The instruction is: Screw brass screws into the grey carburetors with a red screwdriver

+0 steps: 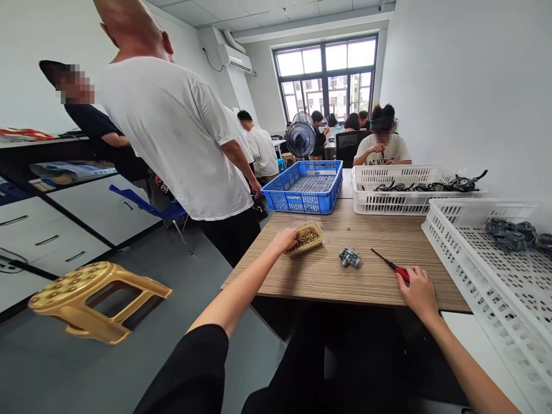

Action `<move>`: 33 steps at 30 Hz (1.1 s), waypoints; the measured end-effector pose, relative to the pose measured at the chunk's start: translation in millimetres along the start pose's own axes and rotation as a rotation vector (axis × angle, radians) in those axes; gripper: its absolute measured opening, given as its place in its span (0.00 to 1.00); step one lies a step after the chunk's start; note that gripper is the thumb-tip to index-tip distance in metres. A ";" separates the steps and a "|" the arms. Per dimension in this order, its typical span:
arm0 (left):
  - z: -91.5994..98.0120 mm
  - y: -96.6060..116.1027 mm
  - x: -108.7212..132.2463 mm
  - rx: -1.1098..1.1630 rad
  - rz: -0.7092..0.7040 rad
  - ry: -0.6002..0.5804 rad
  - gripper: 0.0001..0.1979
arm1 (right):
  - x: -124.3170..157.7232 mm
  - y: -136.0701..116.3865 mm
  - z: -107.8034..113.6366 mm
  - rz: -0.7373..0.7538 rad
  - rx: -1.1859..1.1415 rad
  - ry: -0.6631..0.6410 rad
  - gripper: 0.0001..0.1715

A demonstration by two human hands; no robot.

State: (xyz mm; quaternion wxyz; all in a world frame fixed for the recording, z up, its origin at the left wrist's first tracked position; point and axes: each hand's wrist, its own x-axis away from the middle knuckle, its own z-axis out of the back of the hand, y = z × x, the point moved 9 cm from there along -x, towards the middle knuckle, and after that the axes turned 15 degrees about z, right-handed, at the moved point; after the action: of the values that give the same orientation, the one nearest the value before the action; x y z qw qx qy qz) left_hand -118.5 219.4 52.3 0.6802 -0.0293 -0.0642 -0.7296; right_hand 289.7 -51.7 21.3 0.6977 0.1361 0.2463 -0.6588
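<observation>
My left hand (286,240) reaches into a small yellowish tub (311,247) of brass-coloured screws (309,236). Its fingers are bent together at the tub's left side, and whatever lies between the fingertips is hidden. A screwdriver (402,272) with a red handle lies under my right hand (419,290), whose fingers are closed around the handle. The dark shaft points left and away from me, along the tabletop. Between my hands a small grey metal part (349,257) with a brass-coloured piece on top rests on the wood-grain table (319,282).
A blue crate (297,202) stands at the table's far left. White crates (366,202) (452,241) holding dark parts line the far and right sides. One tiny piece (349,229) lies behind the metal part. A person in white (172,132) stands left, near a yellow stool (99,293).
</observation>
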 end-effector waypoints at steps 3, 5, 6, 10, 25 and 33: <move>0.3 0.0 -1.5 0.006 0.000 -0.008 0.01 | 0.1 -0.3 0.2 -0.004 -0.012 -0.004 0.15; 1.0 -0.8 -1.9 0.012 -0.003 -0.009 0.01 | 0.2 -0.5 0.8 -0.004 -0.021 -0.002 0.15; 1.3 -1.4 -1.8 0.014 -0.006 -0.010 0.01 | 0.2 -0.8 1.3 -0.001 -0.022 0.000 0.15; 0.8 -5.3 -0.6 0.023 -0.015 -0.018 0.04 | 0.5 -1.6 1.5 0.016 -0.014 -0.006 0.15; 3.1 -9.0 -6.0 0.090 -0.036 -0.124 0.09 | 3.9 -2.5 -1.5 0.035 0.022 0.000 0.14; 6.5 -8.9 2.1 0.125 -0.099 -0.186 0.10 | 4.0 1.2 -4.9 -0.001 -0.004 -0.030 0.17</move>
State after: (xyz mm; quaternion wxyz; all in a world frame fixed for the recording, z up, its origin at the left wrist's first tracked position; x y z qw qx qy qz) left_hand -127.8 218.8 58.5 0.6351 -0.0512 -0.1737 -0.7509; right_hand 290.2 -52.5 14.9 0.7011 0.1248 0.2373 -0.6608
